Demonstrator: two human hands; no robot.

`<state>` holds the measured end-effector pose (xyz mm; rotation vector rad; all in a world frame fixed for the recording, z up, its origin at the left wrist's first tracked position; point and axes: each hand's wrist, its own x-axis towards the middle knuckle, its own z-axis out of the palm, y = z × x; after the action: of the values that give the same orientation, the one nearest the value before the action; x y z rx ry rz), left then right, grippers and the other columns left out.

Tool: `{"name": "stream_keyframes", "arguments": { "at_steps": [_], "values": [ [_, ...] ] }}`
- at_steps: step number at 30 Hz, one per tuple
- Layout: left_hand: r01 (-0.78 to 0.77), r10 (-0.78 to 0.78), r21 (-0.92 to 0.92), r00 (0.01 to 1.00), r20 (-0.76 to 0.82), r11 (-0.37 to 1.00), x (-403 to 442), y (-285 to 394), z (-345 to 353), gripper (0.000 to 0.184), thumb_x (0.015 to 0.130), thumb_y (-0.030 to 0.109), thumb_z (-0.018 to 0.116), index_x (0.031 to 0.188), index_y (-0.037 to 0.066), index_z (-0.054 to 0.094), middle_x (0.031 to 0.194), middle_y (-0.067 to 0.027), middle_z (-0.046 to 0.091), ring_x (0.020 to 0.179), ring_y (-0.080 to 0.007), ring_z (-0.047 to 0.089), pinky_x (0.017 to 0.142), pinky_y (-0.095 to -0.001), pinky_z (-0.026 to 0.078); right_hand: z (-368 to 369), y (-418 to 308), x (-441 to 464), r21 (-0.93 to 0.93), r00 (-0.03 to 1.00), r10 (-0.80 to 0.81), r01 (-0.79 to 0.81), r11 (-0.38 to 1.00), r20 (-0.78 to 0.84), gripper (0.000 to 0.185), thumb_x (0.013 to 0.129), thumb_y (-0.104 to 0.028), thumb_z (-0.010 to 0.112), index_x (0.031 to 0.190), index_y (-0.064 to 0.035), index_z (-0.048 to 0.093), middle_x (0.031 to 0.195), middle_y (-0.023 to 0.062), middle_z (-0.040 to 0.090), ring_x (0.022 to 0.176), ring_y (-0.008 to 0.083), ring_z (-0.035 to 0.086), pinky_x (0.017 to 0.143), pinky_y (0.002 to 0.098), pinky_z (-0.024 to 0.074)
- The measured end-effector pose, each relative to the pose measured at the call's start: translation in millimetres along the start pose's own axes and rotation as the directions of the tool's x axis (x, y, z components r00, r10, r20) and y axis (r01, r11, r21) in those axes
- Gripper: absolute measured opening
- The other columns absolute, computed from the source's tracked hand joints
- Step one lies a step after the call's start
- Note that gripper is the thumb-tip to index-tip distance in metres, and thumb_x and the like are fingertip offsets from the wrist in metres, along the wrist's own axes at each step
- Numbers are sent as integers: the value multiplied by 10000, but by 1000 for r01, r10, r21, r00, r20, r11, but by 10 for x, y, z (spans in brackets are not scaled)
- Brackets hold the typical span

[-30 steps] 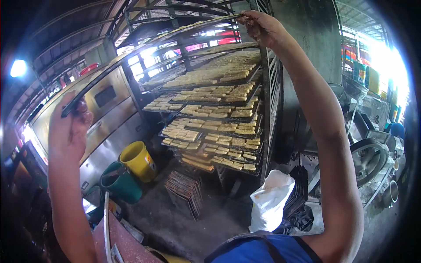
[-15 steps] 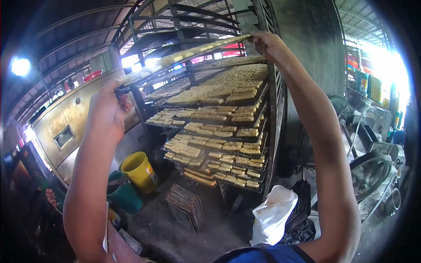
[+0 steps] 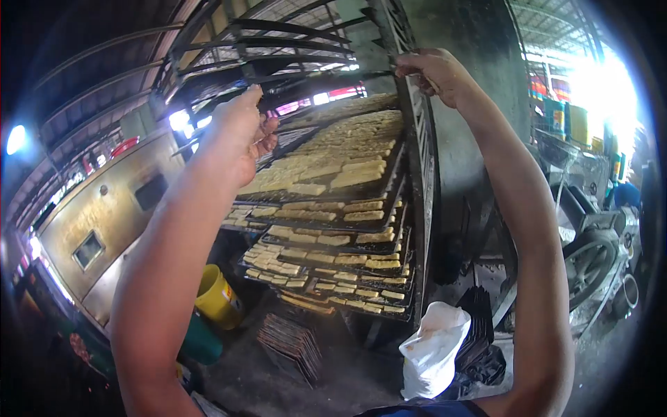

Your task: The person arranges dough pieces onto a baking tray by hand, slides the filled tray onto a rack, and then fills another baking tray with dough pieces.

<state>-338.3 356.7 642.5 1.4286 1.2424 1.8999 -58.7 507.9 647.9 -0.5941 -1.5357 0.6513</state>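
Note:
My left hand [image 3: 251, 135] is raised in front of the rack's left part, fingers loosely bent and apart, nothing visible in it. My right hand [image 3: 438, 75] is by the upper part of the rack's right post [image 3: 419, 132], its fingers apart and their tips near the metal. Between the hands, a dark tray edge [image 3: 326, 82] lies across the rack at about hand height; what is on it is hidden. Below, stacked dark trays hold rows of pale dough-like sticks [image 3: 326, 153].
Left stand a metal cabinet [image 3: 118, 215], a yellow bucket [image 3: 221, 299] and a green bucket [image 3: 201, 340]. On the floor are stacked rusty sheets [image 3: 288, 347] and a white sack [image 3: 434, 347]. A machine with a wheel [image 3: 590, 267] is at the right.
The tray of pale pieces held between both hands has gone into the rack and left my grip. My left hand has moved right and upward, and the view has shifted.

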Motion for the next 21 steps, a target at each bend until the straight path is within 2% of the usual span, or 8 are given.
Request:
{"name": "stream_keyframes", "arguments": {
  "at_steps": [6,8,9,10,13,17,20,21],
  "values": [
    [28,-37,78,993,110,997,691,-269,453,307,995,348,544,1124,74,496,892,-108,551,751,-207,598,692,-407,568,-410,140,-449,-121,994,-101,95,988,-41,277,895,-283,688,1050,-56,655,856,13,682,562,27,467,447,203,297],
    [-2,-22,155,988,156,988,891,-359,529,438,1008,386,497,1303,67,438,1149,-224,559,999,-311,619,789,-478,576,-575,196,-596,-195,991,-132,130,972,7,287,903,-265,670,1077,-39,645,847,17,676,558,27,472,441,203,301],
    [57,-107,189,958,264,980,996,-349,545,652,1013,441,457,1516,104,216,1453,-371,312,1287,-505,447,910,-597,523,-632,201,-694,-174,992,-126,126,977,8,279,911,-257,655,1076,-33,644,837,22,672,553,26,470,437,197,307],
    [63,-119,203,952,281,977,1051,-356,635,652,1013,441,457,1516,104,216,1453,-371,312,1287,-505,447,910,-597,523,-701,251,-755,-171,994,-111,107,979,-12,279,911,-257,655,1076,-33,644,837,22,672,553,26,470,437,197,307],
    [178,-244,275,943,227,945,1327,-386,862,822,1001,511,444,1568,245,-87,1497,-463,-55,1335,-671,199,952,-682,449,-852,410,-884,-240,988,-155,143,960,-29,279,910,-245,657,1088,-30,646,823,26,671,552,26,472,435,191,312],
    [165,-238,309,947,216,937,1517,-495,1230,830,993,529,457,1569,267,-80,1500,-455,-76,1341,-661,203,921,-678,473,-1012,577,-1092,-318,985,-170,154,935,-24,286,906,-230,665,1096,-17,646,793,29,661,546,28,473,441,189,330],
    [168,-241,363,956,166,916,1629,-589,1477,774,1019,503,397,1568,116,15,1611,-249,-54,1365,-655,133,940,-754,387,-1123,809,-1166,-344,985,-172,153,927,-25,287,863,-271,689,983,-10,685,743,24,665,522,73,501,497,229,416],
    [166,-233,378,963,138,911,1645,-592,1505,780,1014,514,400,1568,113,25,1610,-249,-51,1380,-638,124,943,-755,381,-1154,865,-1191,-345,990,-141,132,929,-1,284,872,-260,686,999,-6,681,742,26,665,531,70,508,503,226,426]
  ]
}}
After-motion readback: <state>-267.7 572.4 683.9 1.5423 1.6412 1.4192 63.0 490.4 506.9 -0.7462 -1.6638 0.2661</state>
